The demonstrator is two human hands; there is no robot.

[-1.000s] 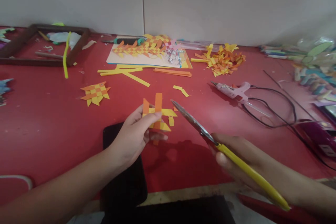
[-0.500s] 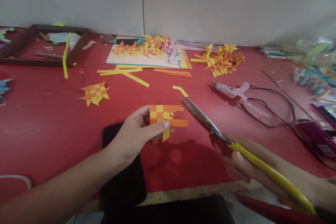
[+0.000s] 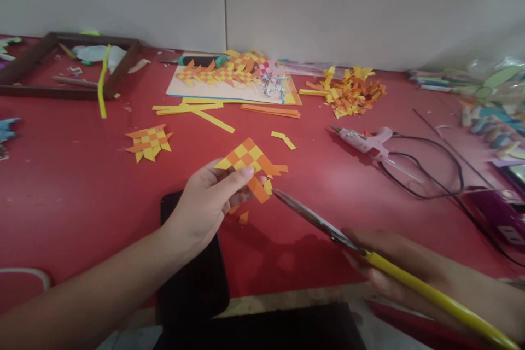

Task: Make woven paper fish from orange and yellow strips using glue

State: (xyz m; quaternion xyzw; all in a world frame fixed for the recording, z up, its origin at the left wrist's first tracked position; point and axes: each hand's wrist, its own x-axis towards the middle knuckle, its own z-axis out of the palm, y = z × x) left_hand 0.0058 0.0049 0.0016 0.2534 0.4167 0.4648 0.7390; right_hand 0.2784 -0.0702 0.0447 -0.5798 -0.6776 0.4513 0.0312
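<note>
Between thumb and fingers, my left hand [image 3: 205, 202] pinches a woven paper piece [image 3: 248, 154] in an orange and yellow check, with loose strip ends pointing right and down. My right hand [image 3: 381, 251] grips a pair of scissors [image 3: 324, 227] with yellow handles. Their blades look closed or nearly so, the tips just right of the lower strip ends. Small orange paper scraps [image 3: 244, 217] lie on the red table below the woven piece. A finished-looking woven paper fish [image 3: 149, 143] lies farther left.
A black phone [image 3: 192, 279] lies under my left wrist. Yellow strips [image 3: 213, 120] and orange strips [image 3: 270, 111] lie ahead, beside a heap of paper clippings [image 3: 355, 93]. A pink glue gun [image 3: 363, 141] with its cord is at right, a wooden frame [image 3: 53, 91] at far left.
My left hand has turned the woven piece so its checks sit diagonally. The scissors have moved down and left, their blades drawn closer together. Orange scraps now show on the table below.
</note>
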